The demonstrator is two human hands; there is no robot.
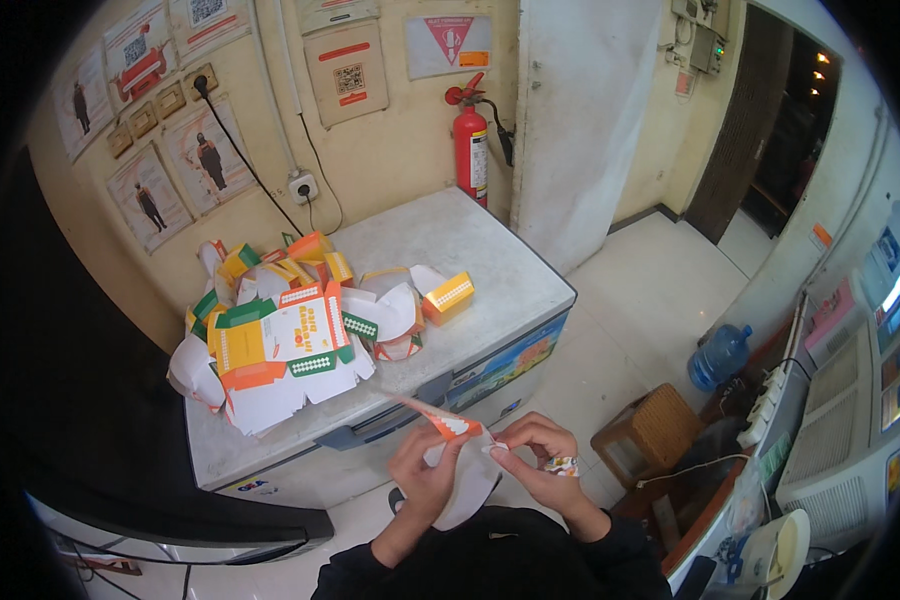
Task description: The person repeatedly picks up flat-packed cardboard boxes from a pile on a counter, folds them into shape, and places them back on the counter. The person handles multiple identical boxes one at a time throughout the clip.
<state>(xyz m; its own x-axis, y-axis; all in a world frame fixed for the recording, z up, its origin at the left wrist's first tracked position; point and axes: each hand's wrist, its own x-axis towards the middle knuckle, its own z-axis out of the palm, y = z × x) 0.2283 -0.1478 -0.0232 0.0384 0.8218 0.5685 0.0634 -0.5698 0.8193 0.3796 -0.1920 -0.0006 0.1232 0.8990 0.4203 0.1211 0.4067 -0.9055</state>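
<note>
In front of my body, both hands work on a piece of white and orange card (467,492), its white side hanging down below my fingers. My left hand (427,475) pinches its orange edge between thumb and fingers. Gripping the upper right part of the same card is my right hand (545,455), with thumb and fingertips pressed together. A small colourful patterned piece (562,466) shows beside the right hand; what it belongs to I cannot tell. Ahead to the left lies a heap of flattened and partly folded card boxes (300,335) in white, orange, yellow and green.
The heap rests on a white chest freezer (470,230) directly ahead. A red fire extinguisher (470,145) hangs behind it. To the right stand a woven stool (648,430), a blue water bottle (720,357) and a cluttered desk with a power strip (763,405). A doorway is at the far right.
</note>
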